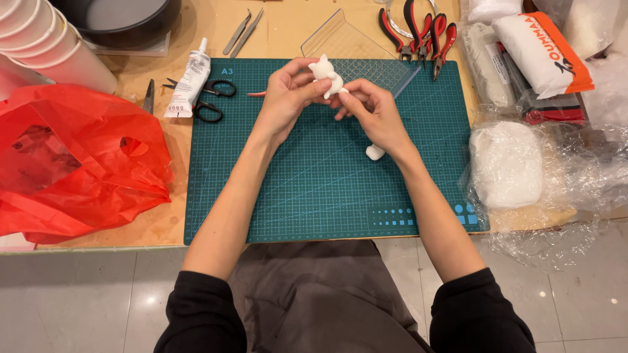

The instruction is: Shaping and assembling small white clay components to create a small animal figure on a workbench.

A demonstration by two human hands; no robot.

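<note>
Both hands hold a small white clay figure [325,73] with two pointed ears above the far part of a green cutting mat [314,189]. My left hand [288,98] grips it from the left, thumb and fingers around its body. My right hand [369,111] pinches its lower right side. A small white lump of clay [375,152] lies on the mat just below my right wrist.
A red plastic bag [72,157] fills the table's left. A white tube [190,82], black scissors [212,98], tweezers [243,31], a clear plastic sheet [347,39] and red-handled pliers [422,33] lie at the back. White clay in plastic wrap [507,163] sits right.
</note>
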